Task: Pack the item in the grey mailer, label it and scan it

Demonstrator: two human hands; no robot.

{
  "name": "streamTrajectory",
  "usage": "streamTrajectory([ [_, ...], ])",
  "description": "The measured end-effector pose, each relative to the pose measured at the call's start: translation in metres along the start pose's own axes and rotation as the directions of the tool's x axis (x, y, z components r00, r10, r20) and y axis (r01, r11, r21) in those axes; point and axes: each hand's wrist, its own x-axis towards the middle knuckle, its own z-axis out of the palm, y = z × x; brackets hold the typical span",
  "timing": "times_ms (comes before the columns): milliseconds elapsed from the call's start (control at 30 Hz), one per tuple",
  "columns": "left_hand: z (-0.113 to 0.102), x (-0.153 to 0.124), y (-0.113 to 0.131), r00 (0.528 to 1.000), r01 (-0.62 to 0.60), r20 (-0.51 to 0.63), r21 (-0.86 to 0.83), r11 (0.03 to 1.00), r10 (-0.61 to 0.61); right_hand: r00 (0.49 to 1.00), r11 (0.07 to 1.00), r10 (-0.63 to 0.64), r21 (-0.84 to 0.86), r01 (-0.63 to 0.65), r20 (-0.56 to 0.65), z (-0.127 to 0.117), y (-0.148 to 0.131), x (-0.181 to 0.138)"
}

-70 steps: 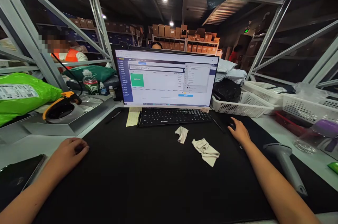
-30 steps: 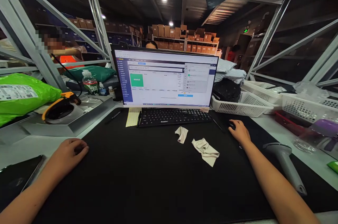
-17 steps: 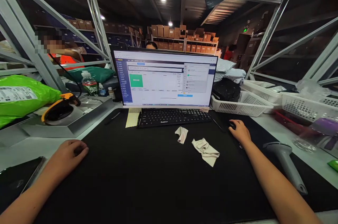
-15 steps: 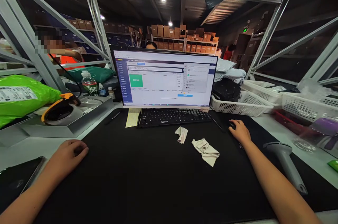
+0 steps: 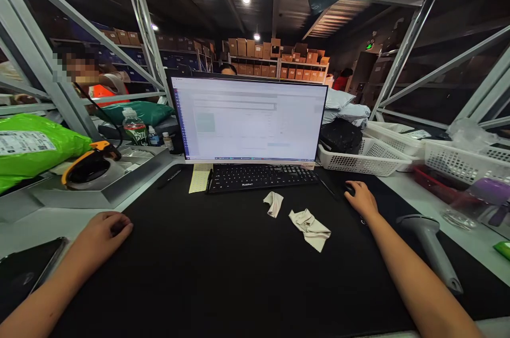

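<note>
My right hand (image 5: 362, 201) lies curled over a black mouse (image 5: 349, 187) on the black desk mat (image 5: 223, 269), right of the black keyboard (image 5: 261, 176). My left hand (image 5: 104, 230) rests on the mat's left edge, fingers loosely curled under, with nothing visible in it. A monitor (image 5: 249, 119) stands behind the keyboard, its screen washed out to near white. Two crumpled beige cloths (image 5: 308, 227) lie on the mat between my hands.
A grey handheld scanner (image 5: 432, 248) lies at the right, a dark phone (image 5: 24, 274) at the left. White baskets (image 5: 368, 160) stand back right. A green parcel (image 5: 30, 144), a tape dispenser (image 5: 90, 165) and a bottle (image 5: 134, 126) sit left. A person in an orange vest (image 5: 101, 91) works behind.
The monitor picture has faded from a window with a green tile and side panel to an almost blank white screen. Both hands stay where they were.
</note>
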Motion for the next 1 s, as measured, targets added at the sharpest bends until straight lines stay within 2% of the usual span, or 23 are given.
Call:
streamTrajectory([
  [267, 0.007, -0.001, -0.007, 0.999, 0.0, -0.045, 0.02, 1.0, 0.001, 0.999, 1.0, 0.012, -0.008, -0.011, 0.043, -0.005, -0.003, -0.001],
  [400, 0.002, -0.009, 0.011, 0.998, 0.0, -0.06, -0.005, 1.0, -0.001, 0.998, 1.0, -0.009, 0.006, 0.009, 0.065, 0.001, 0.007, 0.002],
  [567, -0.003, -0.014, 0.028, 0.997, -0.004, -0.072, -0.06, 0.998, 0.0, 0.999, 0.997, -0.051, 0.056, 0.05, 0.016, 0.017, 0.024, 0.015],
  [767, 0.005, -0.017, 0.02, 0.996, -0.002, -0.086, -0.101, 0.995, -0.006, 0.994, 0.985, -0.11, 0.137, 0.108, 0.007, 0.016, 0.021, 0.015],
  [1000, 0.01, -0.017, 0.014, 0.994, -0.036, -0.105, -0.105, 0.994, 0.025, 0.994, 0.987, -0.105, 0.123, 0.104, 0.008, 0.025, 0.03, 0.023],
])
